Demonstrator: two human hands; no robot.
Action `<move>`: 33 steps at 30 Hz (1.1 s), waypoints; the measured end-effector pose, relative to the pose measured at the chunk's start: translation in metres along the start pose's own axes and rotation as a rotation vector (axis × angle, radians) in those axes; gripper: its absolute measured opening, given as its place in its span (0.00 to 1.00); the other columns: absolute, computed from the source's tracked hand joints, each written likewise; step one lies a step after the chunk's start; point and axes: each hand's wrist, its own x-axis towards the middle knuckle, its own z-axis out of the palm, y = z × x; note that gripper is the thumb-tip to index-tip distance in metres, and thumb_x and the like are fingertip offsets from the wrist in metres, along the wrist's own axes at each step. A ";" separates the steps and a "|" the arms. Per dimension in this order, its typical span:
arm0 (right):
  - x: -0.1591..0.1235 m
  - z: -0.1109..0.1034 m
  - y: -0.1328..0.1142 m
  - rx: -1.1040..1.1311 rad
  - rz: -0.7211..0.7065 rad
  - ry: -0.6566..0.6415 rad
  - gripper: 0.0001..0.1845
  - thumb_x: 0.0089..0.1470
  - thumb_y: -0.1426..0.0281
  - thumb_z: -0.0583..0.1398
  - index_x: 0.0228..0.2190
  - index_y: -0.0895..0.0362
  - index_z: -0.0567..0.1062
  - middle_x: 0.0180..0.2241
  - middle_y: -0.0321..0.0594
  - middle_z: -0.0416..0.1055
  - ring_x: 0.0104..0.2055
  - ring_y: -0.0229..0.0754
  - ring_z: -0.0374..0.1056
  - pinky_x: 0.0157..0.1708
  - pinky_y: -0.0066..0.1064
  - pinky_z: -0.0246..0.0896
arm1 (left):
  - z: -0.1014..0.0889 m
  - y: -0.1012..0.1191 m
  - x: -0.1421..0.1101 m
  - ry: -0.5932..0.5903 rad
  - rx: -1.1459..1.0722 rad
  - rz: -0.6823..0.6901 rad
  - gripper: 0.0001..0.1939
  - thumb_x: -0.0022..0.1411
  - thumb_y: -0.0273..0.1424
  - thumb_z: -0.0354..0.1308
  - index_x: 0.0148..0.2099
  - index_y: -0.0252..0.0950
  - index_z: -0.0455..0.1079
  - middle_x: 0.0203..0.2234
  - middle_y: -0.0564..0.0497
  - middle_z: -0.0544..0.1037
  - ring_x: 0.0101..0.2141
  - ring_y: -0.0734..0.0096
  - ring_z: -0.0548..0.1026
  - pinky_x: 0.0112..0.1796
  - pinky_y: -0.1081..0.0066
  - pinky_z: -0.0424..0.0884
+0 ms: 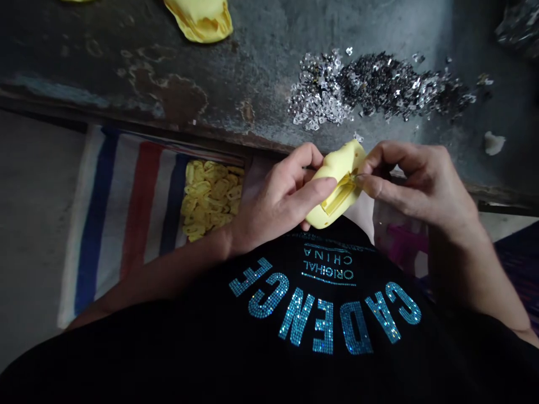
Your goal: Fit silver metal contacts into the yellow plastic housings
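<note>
A yellow plastic casing (342,163) with a rectangular recess facing up is gripped in my left hand (282,193), the thumb lying along the recess's edge. My right hand (415,182) pinches a tiny piece at the recess's upper right end; it looks like a small metal clip, though the fingertips mostly cover it. Just beyond my hands, on the dark worktop, lies a long heap of small silvery metal clips (322,92). One loose clip (357,137) sits at the worktop's edge near the casing.
Another yellow casing (204,22) lies on the worn dark worktop (252,62). Below its edge at left, a striped woven sack (141,202) holds many flat yellow parts (210,196). A white lump (494,143) and a clear plastic bag (520,31) are at right.
</note>
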 end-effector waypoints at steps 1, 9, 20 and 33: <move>0.001 0.000 0.000 -0.011 -0.008 0.000 0.19 0.61 0.49 0.76 0.32 0.51 0.84 0.30 0.33 0.81 0.29 0.39 0.72 0.28 0.33 0.66 | 0.000 0.000 0.000 -0.004 0.005 -0.002 0.15 0.74 0.42 0.70 0.46 0.43 0.67 0.28 0.57 0.75 0.22 0.74 0.72 0.18 0.76 0.68; 0.006 -0.004 -0.001 -0.175 -0.025 -0.032 0.19 0.64 0.51 0.74 0.33 0.52 0.84 0.30 0.33 0.80 0.28 0.36 0.70 0.29 0.32 0.62 | -0.002 -0.007 0.001 -0.034 0.026 0.020 0.12 0.77 0.39 0.67 0.48 0.43 0.67 0.28 0.57 0.74 0.22 0.74 0.72 0.18 0.78 0.70; 0.010 -0.001 -0.007 -0.278 0.057 -0.081 0.18 0.64 0.51 0.73 0.35 0.53 0.84 0.31 0.36 0.80 0.30 0.40 0.70 0.33 0.35 0.61 | -0.001 -0.010 0.007 -0.015 0.040 -0.008 0.08 0.77 0.36 0.62 0.46 0.42 0.66 0.28 0.58 0.76 0.21 0.74 0.74 0.16 0.80 0.70; 0.009 -0.002 0.004 -0.124 0.107 -0.078 0.23 0.62 0.45 0.74 0.33 0.52 0.83 0.27 0.33 0.77 0.28 0.38 0.68 0.30 0.34 0.59 | 0.001 -0.012 0.010 0.001 -0.025 -0.049 0.09 0.76 0.38 0.64 0.45 0.42 0.68 0.28 0.57 0.77 0.22 0.74 0.75 0.15 0.79 0.68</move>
